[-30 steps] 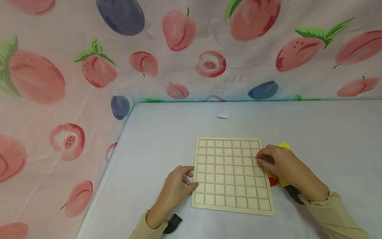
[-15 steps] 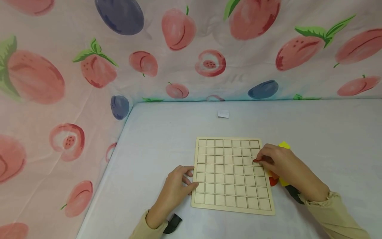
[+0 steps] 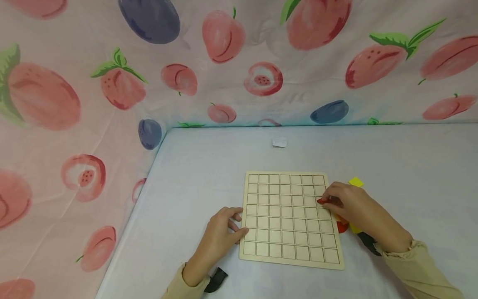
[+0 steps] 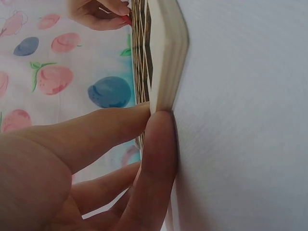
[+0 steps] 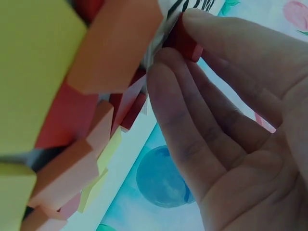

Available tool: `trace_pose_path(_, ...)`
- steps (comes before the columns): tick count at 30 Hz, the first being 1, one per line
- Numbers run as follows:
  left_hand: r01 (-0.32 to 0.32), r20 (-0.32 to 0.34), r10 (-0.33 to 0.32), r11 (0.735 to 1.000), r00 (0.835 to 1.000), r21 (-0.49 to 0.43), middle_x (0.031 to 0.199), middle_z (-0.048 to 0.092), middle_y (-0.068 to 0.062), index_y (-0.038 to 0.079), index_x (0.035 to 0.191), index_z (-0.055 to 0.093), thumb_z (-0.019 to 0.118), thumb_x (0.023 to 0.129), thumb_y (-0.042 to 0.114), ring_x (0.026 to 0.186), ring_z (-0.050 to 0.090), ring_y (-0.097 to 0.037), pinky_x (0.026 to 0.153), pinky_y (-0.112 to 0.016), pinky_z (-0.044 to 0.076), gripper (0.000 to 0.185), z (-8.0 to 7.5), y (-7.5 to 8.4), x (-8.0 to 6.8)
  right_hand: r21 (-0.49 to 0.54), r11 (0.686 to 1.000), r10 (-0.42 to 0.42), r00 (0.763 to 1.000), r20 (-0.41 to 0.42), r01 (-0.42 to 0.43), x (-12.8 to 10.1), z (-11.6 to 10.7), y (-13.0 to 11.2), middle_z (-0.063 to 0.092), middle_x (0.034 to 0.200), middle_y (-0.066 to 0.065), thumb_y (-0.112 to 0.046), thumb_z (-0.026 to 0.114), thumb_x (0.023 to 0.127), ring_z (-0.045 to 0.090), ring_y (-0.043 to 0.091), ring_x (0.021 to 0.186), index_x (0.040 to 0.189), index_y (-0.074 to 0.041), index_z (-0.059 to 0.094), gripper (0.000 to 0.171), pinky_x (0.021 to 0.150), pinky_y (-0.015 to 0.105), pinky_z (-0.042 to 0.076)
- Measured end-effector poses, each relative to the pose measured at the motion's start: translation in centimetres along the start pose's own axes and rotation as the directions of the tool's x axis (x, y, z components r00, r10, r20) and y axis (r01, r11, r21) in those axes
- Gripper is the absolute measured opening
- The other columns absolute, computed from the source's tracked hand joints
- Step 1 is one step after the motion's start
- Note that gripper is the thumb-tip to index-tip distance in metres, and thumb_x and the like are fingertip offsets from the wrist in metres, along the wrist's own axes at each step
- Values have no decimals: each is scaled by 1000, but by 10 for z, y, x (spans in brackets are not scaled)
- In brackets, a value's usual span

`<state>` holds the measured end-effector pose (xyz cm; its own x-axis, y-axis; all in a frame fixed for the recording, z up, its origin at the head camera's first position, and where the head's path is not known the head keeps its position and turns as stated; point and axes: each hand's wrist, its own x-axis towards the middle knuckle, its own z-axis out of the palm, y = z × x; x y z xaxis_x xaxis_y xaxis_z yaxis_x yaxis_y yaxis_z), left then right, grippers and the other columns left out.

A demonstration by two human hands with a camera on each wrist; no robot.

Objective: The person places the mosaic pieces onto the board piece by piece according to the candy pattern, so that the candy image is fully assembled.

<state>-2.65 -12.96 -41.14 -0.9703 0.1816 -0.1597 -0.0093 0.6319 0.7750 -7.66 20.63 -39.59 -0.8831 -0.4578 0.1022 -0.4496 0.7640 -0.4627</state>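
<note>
A square wooden grid board lies flat on the white table. My left hand grips its left edge; the left wrist view shows the thumb and a fingertip pinching the rim. Over the board's right edge, my right hand pinches a small red piece between thumb and fingers. That piece's tip is over the rightmost column, in the third row from the top. Whether it touches the board cannot be told. The piece's full shape is hidden by the fingers.
Yellow pieces, a red piece and orange pieces lie in a heap right of the board, partly under my right hand. A small white paper sits behind the board. Fruit-patterned cloth walls the back and left.
The red piece has come into sight at the right hand's fingertips, over the board's right column. The right hand has shifted very slightly. My left hand stays on the board's edge.
</note>
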Motion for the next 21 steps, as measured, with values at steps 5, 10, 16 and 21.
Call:
trace_pose_path(5,-1,1,1,1000,1000,-4,99,60,-4,-4,126,61,80,81,5,72,61,-6,55,-18,53,49,0,0,0,16,998,58,998,40,-58,1,-1,-2,62,82,-6,-10,81,80,53,5,70,88,-12,71,13,59,22,52)
trace_pose_path(10,-4,6,4,1000,1000,-10,99,60,-6,-5,126,61,80,81,4,72,61,-6,54,-18,53,49,0,0,0,31,996,83,994,65,-85,2,-2,-3,63,81,-6,-12,81,81,55,5,71,93,-9,72,16,60,21,53)
trace_pose_path(16,-4,5,4,1000,1000,-1,99,60,-5,-4,126,61,80,81,5,71,61,-6,53,-19,54,49,0,0,0,8,997,80,996,47,-80,2,-2,-4,66,86,-3,-12,79,83,58,8,74,98,-7,73,17,65,27,56)
trace_pose_path(21,4,7,-4,1000,1000,1,99,59,-4,-4,126,61,80,81,5,72,61,-6,54,-18,54,50,0,0,1,-8,997,81,996,42,-80,2,-3,-3,69,88,-2,-11,77,86,56,8,73,98,-8,73,13,65,28,56)
